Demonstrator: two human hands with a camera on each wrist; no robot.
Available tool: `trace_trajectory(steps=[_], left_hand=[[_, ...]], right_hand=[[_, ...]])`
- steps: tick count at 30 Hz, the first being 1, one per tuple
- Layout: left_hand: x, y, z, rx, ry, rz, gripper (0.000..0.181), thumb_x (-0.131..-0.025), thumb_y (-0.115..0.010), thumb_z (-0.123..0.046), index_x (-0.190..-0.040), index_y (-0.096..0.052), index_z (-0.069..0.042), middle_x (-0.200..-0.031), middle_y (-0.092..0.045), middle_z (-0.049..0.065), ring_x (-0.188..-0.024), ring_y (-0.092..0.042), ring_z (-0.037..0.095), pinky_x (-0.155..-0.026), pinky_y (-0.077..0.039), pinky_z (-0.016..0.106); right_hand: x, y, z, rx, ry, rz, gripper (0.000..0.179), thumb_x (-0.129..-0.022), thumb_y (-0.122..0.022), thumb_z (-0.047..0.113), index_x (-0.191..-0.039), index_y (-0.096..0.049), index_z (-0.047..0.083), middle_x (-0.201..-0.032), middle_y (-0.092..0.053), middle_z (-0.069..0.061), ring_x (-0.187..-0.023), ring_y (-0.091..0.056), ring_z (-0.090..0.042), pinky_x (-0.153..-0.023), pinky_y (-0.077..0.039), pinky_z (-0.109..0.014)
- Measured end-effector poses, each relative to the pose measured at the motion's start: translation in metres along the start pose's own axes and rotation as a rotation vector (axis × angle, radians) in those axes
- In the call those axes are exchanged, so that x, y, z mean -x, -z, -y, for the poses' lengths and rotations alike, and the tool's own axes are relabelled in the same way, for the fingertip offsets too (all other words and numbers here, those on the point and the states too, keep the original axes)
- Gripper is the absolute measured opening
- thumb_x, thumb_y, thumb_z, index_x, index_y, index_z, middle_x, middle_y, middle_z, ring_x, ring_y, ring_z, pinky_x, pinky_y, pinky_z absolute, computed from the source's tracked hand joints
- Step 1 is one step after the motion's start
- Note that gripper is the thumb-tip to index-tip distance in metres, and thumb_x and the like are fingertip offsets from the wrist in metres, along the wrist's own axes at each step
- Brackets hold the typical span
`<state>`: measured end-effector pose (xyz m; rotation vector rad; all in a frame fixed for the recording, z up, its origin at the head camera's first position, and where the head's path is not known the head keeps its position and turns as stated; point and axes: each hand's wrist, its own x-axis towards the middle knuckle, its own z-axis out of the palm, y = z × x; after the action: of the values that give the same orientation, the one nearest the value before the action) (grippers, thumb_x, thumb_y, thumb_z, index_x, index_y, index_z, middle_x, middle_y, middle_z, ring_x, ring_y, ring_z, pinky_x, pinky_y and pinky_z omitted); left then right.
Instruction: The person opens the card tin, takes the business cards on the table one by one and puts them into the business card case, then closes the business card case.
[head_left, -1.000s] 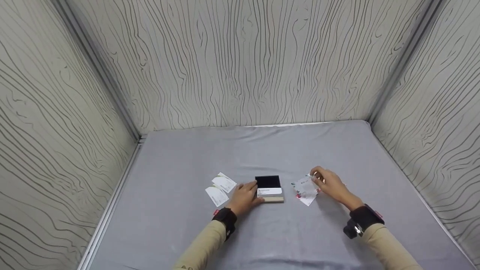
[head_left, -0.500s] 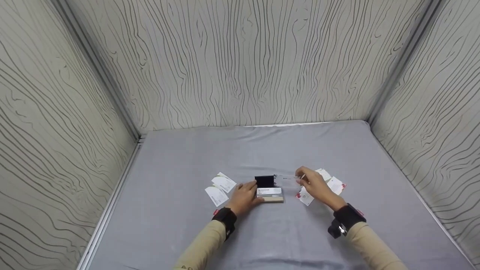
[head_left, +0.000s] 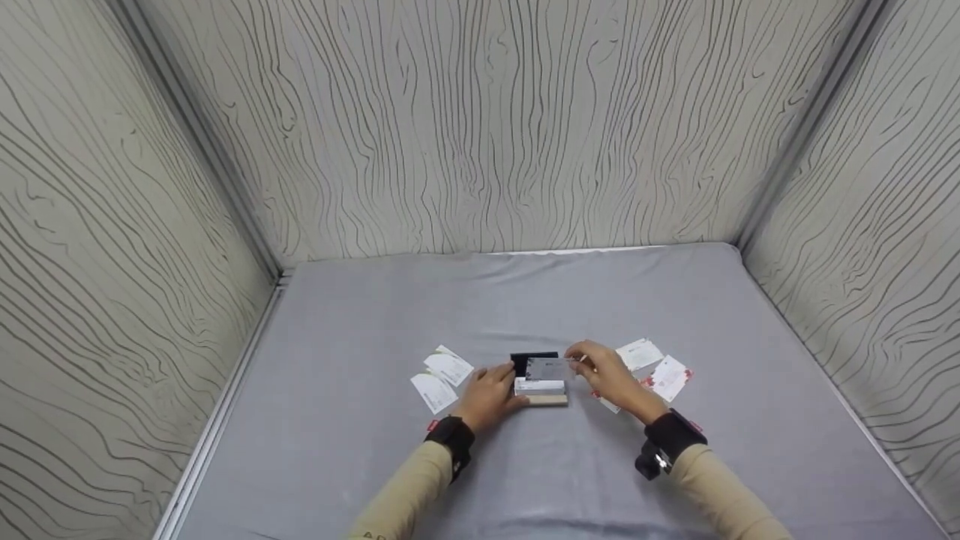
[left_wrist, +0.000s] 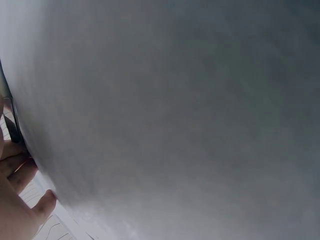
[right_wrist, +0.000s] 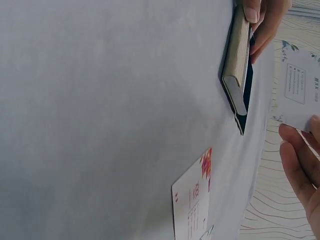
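Observation:
A business card case [head_left: 547, 400] with a beige front and a raised black lid lies on the cloth in the head view, white cards inside it. At its left end my left hand [head_left: 487, 397] grips it; the right wrist view shows the thumb on the front of the case [right_wrist: 235, 62] and the fingers behind. Just above the case, my right hand [head_left: 609, 377] pinches a business card [head_left: 546, 368] by its right end. That card [right_wrist: 298, 87] has leafy corners and printed text in the right wrist view. Left wrist view: mostly cloth, with some left fingers [left_wrist: 22, 175] at the edge.
Two white cards with green marks, one lower [head_left: 433, 392] and one upper [head_left: 449, 366], lie left of the case. On the right lie a pale card [head_left: 639, 354], a red-flowered card [head_left: 670, 377] and another card partly under my right hand. Patterned walls [head_left: 480, 127] enclose the grey-clothed table [head_left: 375, 315].
My right hand has lifted the card off the right-hand cards and carried it left, over the case. Cards beneath it are now exposed. My left hand has stayed on the case.

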<state>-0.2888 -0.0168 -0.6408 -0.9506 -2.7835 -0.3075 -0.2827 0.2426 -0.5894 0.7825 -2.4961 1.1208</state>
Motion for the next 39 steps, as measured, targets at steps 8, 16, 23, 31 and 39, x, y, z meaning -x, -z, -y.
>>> trace_trajectory(steps=[8,16,23,31,39], left_hand=[[0.001,0.005,-0.003,0.027,-0.001,-0.009,0.061,-0.095,-0.06,-0.048,-0.131,-0.06,0.001,-0.137,-0.057,0.012,-0.127,-0.053,0.022,-0.102,-0.041,0.044],[0.001,0.006,-0.003,0.023,0.002,0.002,0.063,-0.095,-0.059,-0.049,-0.131,-0.059,0.003,-0.138,-0.056,0.013,-0.128,-0.052,0.023,-0.103,-0.041,0.046],[0.001,0.004,-0.002,0.035,0.008,0.005,0.063,-0.096,-0.058,-0.049,-0.132,-0.059,0.002,-0.139,-0.056,0.013,-0.129,-0.051,0.023,-0.104,-0.039,0.047],[0.0,0.001,-0.001,0.019,-0.006,-0.011,0.062,-0.096,-0.059,-0.048,-0.133,-0.059,0.002,-0.138,-0.057,0.013,-0.128,-0.052,0.023,-0.103,-0.04,0.046],[0.001,-0.003,0.002,-0.015,-0.017,-0.016,0.061,-0.097,-0.054,-0.051,-0.131,-0.06,0.0,-0.138,-0.056,0.012,-0.128,-0.052,0.021,-0.101,-0.041,0.042]], right_hand=[[-0.001,-0.012,0.001,0.054,0.044,0.007,0.009,-0.089,-0.069,-0.003,-0.094,-0.069,0.004,-0.089,-0.071,-0.004,-0.077,-0.066,-0.019,-0.069,-0.055,-0.035],[0.001,-0.014,-0.005,0.058,0.021,0.032,0.014,-0.087,-0.069,-0.006,-0.098,-0.071,0.001,-0.094,-0.071,-0.008,-0.082,-0.067,-0.023,-0.074,-0.056,-0.038],[0.001,-0.019,-0.008,0.038,-0.008,-0.001,0.015,-0.087,-0.069,-0.005,-0.101,-0.071,0.001,-0.095,-0.071,-0.01,-0.083,-0.068,-0.025,-0.076,-0.056,-0.041],[0.002,-0.024,-0.011,0.058,0.022,0.014,0.02,-0.086,-0.068,-0.007,-0.104,-0.072,0.002,-0.095,-0.071,-0.008,-0.086,-0.067,-0.025,-0.078,-0.055,-0.042],[0.004,-0.03,-0.01,0.103,0.031,0.02,0.024,-0.089,-0.066,-0.004,-0.111,-0.074,0.003,-0.088,-0.064,-0.006,-0.079,-0.062,-0.019,-0.071,-0.053,-0.036]])
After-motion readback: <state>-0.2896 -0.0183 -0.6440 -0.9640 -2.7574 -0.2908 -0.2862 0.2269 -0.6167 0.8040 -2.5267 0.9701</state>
